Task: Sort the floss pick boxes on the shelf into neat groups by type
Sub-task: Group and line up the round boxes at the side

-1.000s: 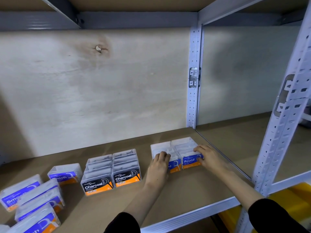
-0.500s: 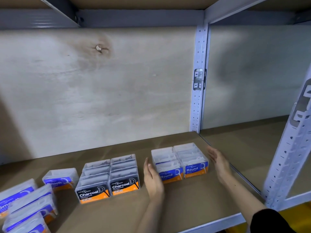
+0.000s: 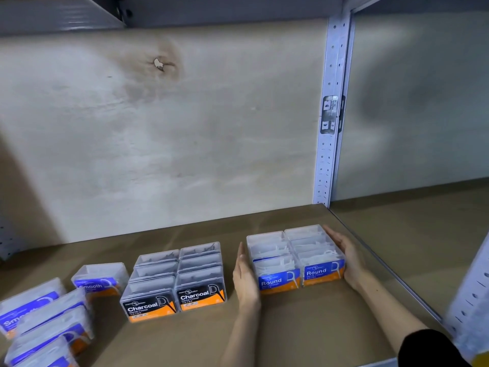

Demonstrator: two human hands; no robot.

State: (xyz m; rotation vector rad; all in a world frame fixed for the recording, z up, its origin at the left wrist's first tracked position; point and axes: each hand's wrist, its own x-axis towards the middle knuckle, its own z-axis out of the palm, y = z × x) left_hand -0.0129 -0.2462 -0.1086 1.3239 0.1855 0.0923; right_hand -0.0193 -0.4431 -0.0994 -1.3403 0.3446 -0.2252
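- Head view: the block of Round boxes (image 3: 295,256) sits on the shelf board (image 3: 304,327) close to its right edge, about midway between the back and front edges. The clear boxes are packed tight in two columns, with blue and orange labels facing the front edge.
- The left hand (image 3: 244,276) stands on its edge on the board. Its fingers are straight and together, and the palm is turned toward the left side of the Round block, against the front left box.
- The right hand (image 3: 346,256) lies flat along the block's right side, between the boxes and the right edge of the shelf. Its fingers are straight and point toward the back edge.
- The block is thus framed between two flat palms. Neither hand curls around a box or pinches one.
- A black sleeve (image 3: 428,348) covers the right forearm near the front right corner.
- The Charcoal boxes (image 3: 177,279) form a second tight two-column block just left of the left hand, apart from it, with black and orange labels to the front.
- One Smooth box (image 3: 99,278) stands just left of the Charcoal block.
- More Smooth boxes (image 3: 47,313) lie loose and skewed by the front left corner, blurred.
- A pale plywood back panel (image 3: 185,128) and a perforated metal post (image 3: 330,154) rise from the back edge.
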